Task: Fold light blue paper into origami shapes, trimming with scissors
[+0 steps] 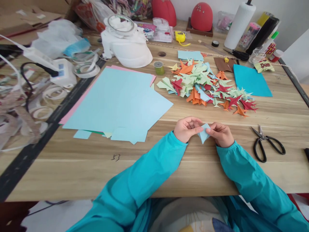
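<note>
A small folded piece of light blue paper (203,133) is pinched between both hands just above the wooden table (96,161). My left hand (186,128) grips its left side with curled fingers. My right hand (220,133) grips its right side, fingers closed. Both arms wear teal sleeves. Behind the hands lies a heap of folded paper shapes (207,87) in green, orange, red and blue.
A stack of light blue and pink paper sheets (116,100) lies to the left. Black scissors (266,143) rest to the right. A darker blue sheet (251,80), a paper towel roll (239,24), a white object (125,42) and tape rolls (84,66) stand further back.
</note>
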Available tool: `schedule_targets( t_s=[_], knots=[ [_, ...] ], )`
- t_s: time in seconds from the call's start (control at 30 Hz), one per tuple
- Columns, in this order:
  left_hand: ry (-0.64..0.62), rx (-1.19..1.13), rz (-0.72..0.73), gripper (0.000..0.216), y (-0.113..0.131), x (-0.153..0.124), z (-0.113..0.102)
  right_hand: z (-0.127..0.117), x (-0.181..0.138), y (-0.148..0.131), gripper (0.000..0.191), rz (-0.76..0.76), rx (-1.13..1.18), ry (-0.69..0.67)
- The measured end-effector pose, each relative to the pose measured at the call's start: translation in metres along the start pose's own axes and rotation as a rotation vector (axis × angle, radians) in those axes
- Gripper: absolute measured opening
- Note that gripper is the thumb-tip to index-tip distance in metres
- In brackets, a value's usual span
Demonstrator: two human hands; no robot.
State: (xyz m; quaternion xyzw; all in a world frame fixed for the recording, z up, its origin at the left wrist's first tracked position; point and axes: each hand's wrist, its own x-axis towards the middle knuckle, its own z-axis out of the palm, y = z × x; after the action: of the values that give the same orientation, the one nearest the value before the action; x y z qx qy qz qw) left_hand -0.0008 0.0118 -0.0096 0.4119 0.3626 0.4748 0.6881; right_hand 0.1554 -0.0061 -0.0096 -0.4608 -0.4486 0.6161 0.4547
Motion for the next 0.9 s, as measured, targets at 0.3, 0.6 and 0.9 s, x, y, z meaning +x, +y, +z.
schedule_targets(
  t_s=[0.3,0.6,0.9],
  knots=[
    [0.019,-0.020,0.014,0.048,0.000,-0.004,0.006,0.001,0.001,0.002,0.016,-0.075,0.076,0.007],
    [0.054,0.086,0.047,0.039,0.001,-0.005,0.007,0.003,0.000,0.003,0.019,-0.066,0.008,0.026],
    [0.029,0.000,-0.034,0.045,-0.001,-0.007,0.011,0.004,0.000,0.002,0.025,-0.070,0.002,0.109]
  ],
)
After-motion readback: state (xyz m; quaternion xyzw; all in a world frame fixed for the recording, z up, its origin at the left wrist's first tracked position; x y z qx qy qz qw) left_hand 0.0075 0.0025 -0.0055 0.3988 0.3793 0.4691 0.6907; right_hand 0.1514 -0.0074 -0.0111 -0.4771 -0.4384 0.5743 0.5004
